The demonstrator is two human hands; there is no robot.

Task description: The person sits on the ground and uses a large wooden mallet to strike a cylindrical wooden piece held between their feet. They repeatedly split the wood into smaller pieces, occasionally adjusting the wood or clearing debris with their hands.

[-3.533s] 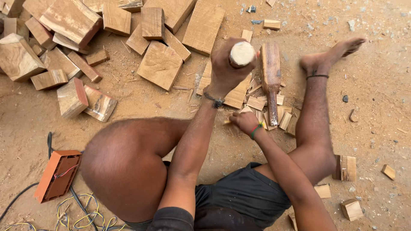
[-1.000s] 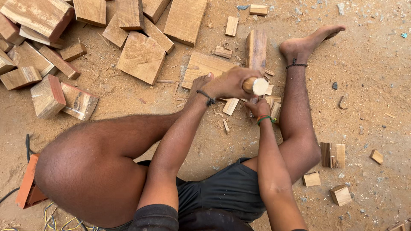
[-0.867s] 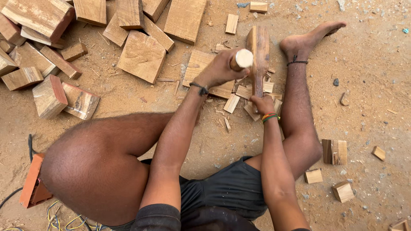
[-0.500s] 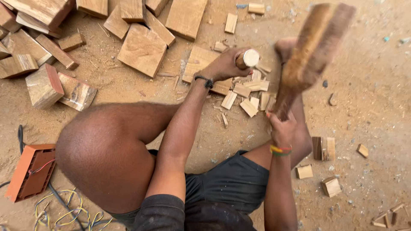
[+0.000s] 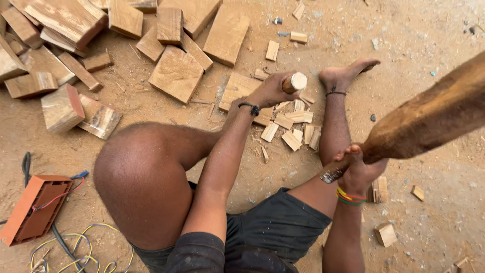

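Left hand (image 5: 270,91) gripping chisel handle (image 5: 294,82), right hand (image 5: 358,169) clutching raised mallet (image 5: 429,121), sandy ground (image 5: 429,212)

Left hand (image 5: 270,91) fisted low with arm outstretched; right hand (image 5: 359,169) raised, fingers (image 5: 348,151) clenched.

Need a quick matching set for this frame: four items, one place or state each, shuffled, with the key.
Items:
1. wooden club
2. pale wooden handle
3. orange box
4. small wood offcuts

Places or states:
A. on the sand at lower left, beside coloured wires
B. raised in the right hand
C. scattered on the ground beside the outstretched leg
D. upright in the left hand

Pairs: 1-B, 2-D, 3-A, 4-C
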